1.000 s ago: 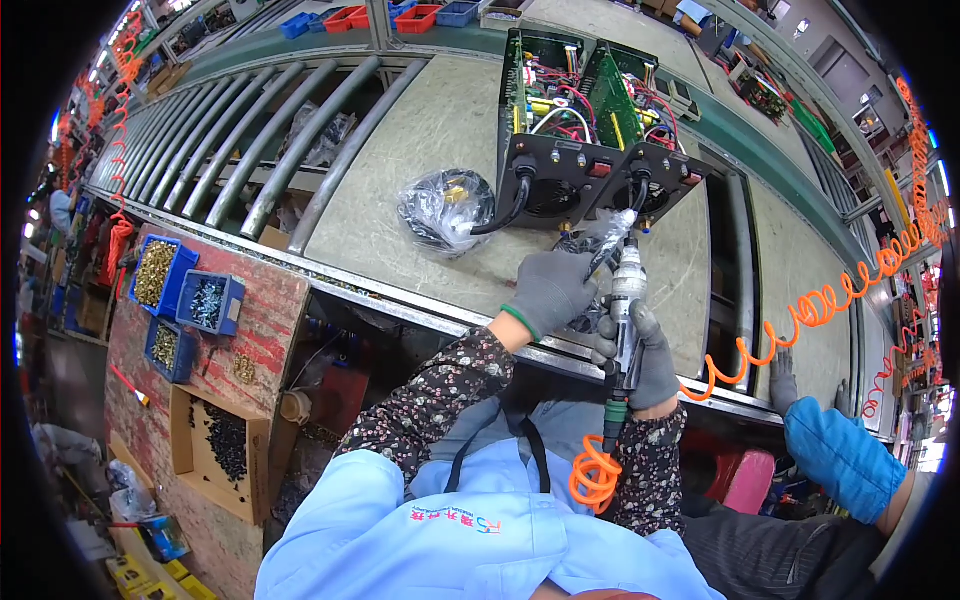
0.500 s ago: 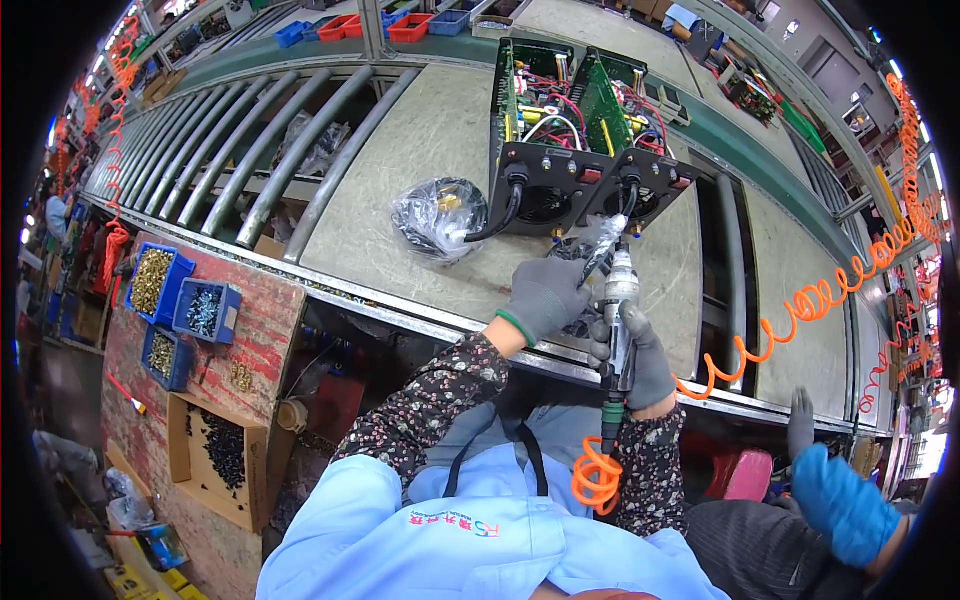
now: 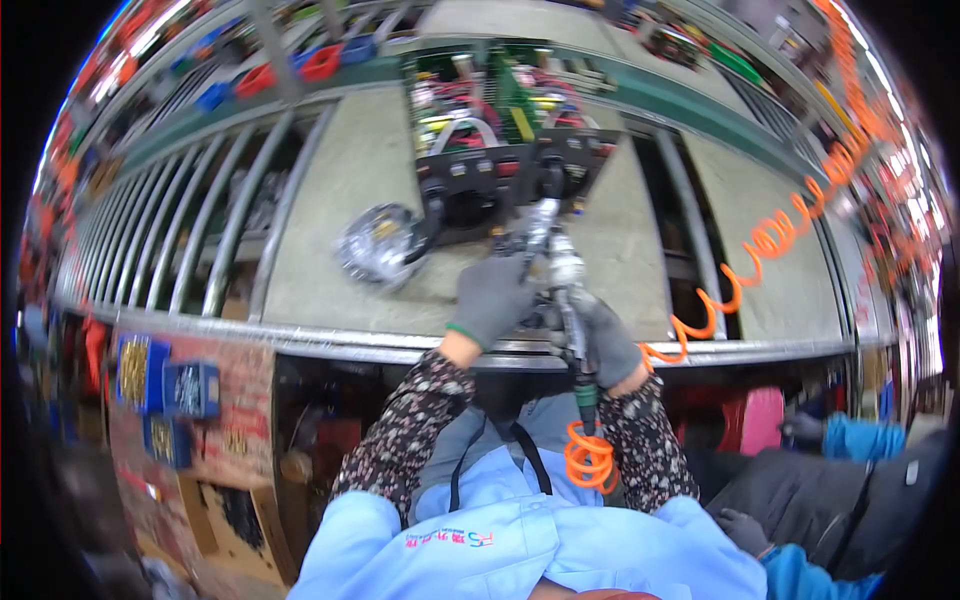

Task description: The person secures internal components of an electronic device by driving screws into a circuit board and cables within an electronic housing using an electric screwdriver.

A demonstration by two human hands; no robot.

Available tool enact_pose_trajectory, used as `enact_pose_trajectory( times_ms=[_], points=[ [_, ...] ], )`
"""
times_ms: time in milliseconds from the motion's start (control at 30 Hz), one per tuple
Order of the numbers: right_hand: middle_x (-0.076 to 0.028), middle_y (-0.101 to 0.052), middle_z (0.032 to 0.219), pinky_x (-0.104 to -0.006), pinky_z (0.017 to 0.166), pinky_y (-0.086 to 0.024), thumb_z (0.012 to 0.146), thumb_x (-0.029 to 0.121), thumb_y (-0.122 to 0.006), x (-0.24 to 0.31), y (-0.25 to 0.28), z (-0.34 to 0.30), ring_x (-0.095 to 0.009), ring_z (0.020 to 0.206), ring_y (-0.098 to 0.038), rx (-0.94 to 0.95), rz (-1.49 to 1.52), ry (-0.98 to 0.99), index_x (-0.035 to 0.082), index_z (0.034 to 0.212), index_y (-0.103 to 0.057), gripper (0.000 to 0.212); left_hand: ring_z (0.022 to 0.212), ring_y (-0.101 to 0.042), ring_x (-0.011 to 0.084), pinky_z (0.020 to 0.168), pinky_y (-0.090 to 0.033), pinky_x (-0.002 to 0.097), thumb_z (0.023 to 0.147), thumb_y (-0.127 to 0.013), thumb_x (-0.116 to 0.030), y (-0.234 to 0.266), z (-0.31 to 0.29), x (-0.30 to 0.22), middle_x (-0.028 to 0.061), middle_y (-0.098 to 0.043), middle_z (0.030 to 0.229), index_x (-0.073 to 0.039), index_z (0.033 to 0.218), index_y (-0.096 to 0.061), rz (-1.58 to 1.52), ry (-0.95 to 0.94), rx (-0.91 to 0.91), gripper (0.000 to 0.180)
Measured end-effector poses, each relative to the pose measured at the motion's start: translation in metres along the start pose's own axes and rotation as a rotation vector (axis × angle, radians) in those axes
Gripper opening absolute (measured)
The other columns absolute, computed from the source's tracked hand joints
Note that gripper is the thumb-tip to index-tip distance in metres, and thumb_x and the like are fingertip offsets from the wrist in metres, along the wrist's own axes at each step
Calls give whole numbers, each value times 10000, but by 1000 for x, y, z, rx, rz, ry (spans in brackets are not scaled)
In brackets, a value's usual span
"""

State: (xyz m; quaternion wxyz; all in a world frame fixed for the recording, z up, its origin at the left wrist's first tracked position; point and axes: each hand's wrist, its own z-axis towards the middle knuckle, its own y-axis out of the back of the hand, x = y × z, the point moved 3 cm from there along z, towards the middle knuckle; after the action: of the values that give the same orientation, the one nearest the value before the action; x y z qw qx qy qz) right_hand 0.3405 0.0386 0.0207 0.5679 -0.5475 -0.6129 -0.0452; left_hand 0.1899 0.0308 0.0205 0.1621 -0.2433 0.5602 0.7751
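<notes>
My right hand (image 3: 608,342), in a grey glove, is wrapped round an air screwdriver (image 3: 567,290) whose front end points away from me. Beside it on the left, my left hand (image 3: 495,302), also gloved, is closed on a black cable (image 3: 540,235) partly covered in clear plastic. This cable comes from the right of two open-topped electronic units, whose black end panels face me: the right unit (image 3: 568,160) and the left unit (image 3: 468,185). Green boards and coloured wires fill both. The driver's tip is blurred; whether it touches the panel I cannot tell.
A plastic-wrapped cable coil (image 3: 380,245) lies left of the units. Metal rollers (image 3: 232,225) run leftward. Blue bins (image 3: 190,390) of small fasteners and a cardboard box (image 3: 235,525) stand lower left. An orange coiled hose (image 3: 720,300) stretches right. Another person's sleeve (image 3: 862,438) shows at right.
The whole view has swung, shifting units and hands leftward in the picture, with blur. Both hands keep their holds. The person at right has moved their arm lower.
</notes>
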Motion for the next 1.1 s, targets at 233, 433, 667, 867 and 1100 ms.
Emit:
enact_pose_trajectory(
  times_ms=[233, 433, 667, 867, 1100],
  points=[
    [-9, -571, 695, -194, 422, -454, 829, 354, -514, -6, 4, 7, -84, 513, -553, 49, 54, -66, 67, 960, -506, 315, 661, -575, 347, 579, -430, 447, 745, -503, -303, -4, -1, 5, 163, -584, 672, -97, 820, -603, 53, 53, 48, 241],
    [-32, -567, 751, -243, 497, -472, 810, 408, -527, -5, -2, 4, -118, 558, -548, 168, 143, -111, 75, 977, -506, 372, 661, -575, 348, 589, -435, 448, 728, -512, -287, -1, -3, 5, 168, -584, 673, -102, 845, -611, 52, 66, 26, 241],
    [-12, -548, 701, -202, 436, -455, 820, 317, -512, -3, 1, 4, -88, 537, -545, 55, -46, -65, 78, 952, -493, 274, 682, -584, 331, 594, -440, 445, 736, -531, -336, 4, 0, 0, 147, -597, 692, -101, 795, -595, 70, 92, 41, 250],
    [-36, -534, 718, -231, 475, -454, 809, 317, -531, -7, -1, 5, -115, 556, -527, 74, -4, -45, 75, 950, -471, 286, 642, -574, 328, 576, -443, 440, 722, -519, -273, 8, -3, 4, 141, -580, 646, -83, 780, -590, 36, 77, 61, 211],
    [-36, -522, 738, -229, 460, -446, 801, 386, -557, -7, 1, 5, -120, 559, -528, 41, -69, -4, 65, 967, -454, 376, 650, -582, 313, 577, -448, 437, 712, -518, -257, 2, -1, 5, 127, -588, 665, -103, 782, -592, 29, 51, 35, 184]
  ],
)
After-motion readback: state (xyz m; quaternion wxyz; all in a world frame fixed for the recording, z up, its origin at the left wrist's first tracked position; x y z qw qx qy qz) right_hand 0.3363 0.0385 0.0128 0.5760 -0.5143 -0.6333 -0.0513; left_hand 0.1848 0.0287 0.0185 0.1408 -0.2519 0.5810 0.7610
